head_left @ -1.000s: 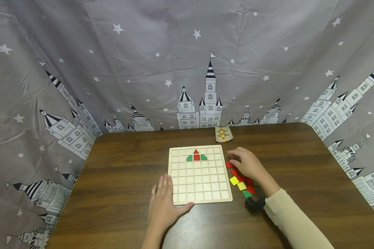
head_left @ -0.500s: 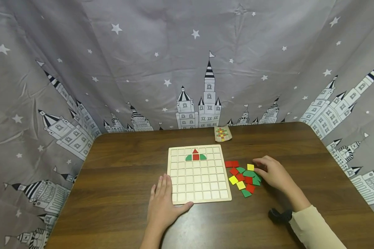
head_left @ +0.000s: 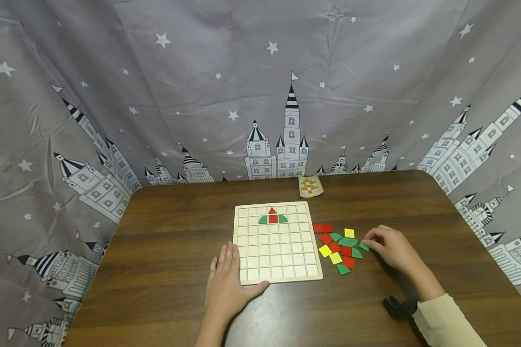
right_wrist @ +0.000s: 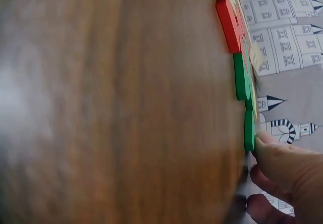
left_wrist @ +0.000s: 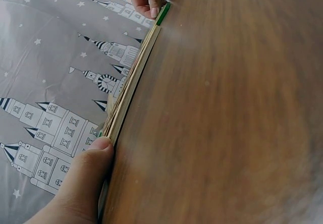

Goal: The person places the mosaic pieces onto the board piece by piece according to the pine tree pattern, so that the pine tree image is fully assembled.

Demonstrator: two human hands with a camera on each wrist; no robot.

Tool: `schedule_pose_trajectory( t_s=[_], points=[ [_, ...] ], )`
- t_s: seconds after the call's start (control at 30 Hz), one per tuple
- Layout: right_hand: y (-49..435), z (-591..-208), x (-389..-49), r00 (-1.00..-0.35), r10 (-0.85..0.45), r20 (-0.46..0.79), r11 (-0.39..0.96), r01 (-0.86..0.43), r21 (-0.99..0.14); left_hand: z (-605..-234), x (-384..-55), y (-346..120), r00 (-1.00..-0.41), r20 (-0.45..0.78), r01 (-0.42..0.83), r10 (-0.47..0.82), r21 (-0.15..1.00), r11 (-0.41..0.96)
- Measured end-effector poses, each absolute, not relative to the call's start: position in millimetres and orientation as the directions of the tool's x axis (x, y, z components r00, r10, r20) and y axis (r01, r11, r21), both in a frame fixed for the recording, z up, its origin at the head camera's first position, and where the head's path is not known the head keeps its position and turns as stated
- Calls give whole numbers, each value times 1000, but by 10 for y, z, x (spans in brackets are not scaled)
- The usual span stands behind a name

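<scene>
A pale wooden grid board [head_left: 253,264] lies on the table, with a red triangle [head_left: 272,210], a red square [head_left: 273,219] and two green quarter-round tiles [head_left: 263,220] set near its top. My left hand [head_left: 226,282] rests at the board's lower left corner, fingers along the left side and thumb [left_wrist: 96,158] on the near edge. To the right of the tile pile, my right hand [head_left: 392,246] pinches a small green tile [head_left: 364,246] at its outer end. The right wrist view shows the thumb against that green tile [right_wrist: 249,131], low on the table.
Loose red, yellow and green tiles [head_left: 347,250] lie between the board and my right hand. A small pattern card [head_left: 311,186] is near the table's back edge. Behind the wooden table [head_left: 173,231] hangs a grey curtain [head_left: 199,72] printed with castles.
My right hand has moved right from above the pile, passed the yellow tile at its back, and come down at the green tile, which now sits slightly apart. The left hand has stayed put.
</scene>
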State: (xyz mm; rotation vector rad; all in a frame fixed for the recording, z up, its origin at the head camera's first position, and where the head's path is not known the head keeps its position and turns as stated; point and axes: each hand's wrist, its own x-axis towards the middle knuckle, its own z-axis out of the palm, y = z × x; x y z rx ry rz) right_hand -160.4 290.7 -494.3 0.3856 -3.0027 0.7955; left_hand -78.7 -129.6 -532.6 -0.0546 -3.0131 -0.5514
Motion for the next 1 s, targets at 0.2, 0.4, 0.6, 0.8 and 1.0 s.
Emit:
schedule_pose_trajectory(
  t_s=[0.2, 0.4, 0.6, 0.8, 1.0],
  points=[
    [2930, -4955, -1606, -966, -253, 60, 833, -249, -494, -5319, -787, -1299, -996, 84, 49, 21, 350, 936],
    [2944, -4956, -1598, -955, -292, 60, 816, -281, -505, -5322, -781, -1301, -995, 100, 54, 20, 347, 936],
    [2937, -4966, -1596, -951, -299, 80, 809, -297, -507, -5328, -779, -1298, -995, 97, 49, 16, 352, 935],
    [2912, -4977, -1594, -964, -250, 89, 825, -261, -502, -5322, -783, -1301, -997, 72, 39, 15, 348, 937],
    [2908, -5015, -1604, -955, -276, 109, 813, -292, -504, -5317, -782, -1301, -997, 72, 39, 15, 347, 937]
  ],
)
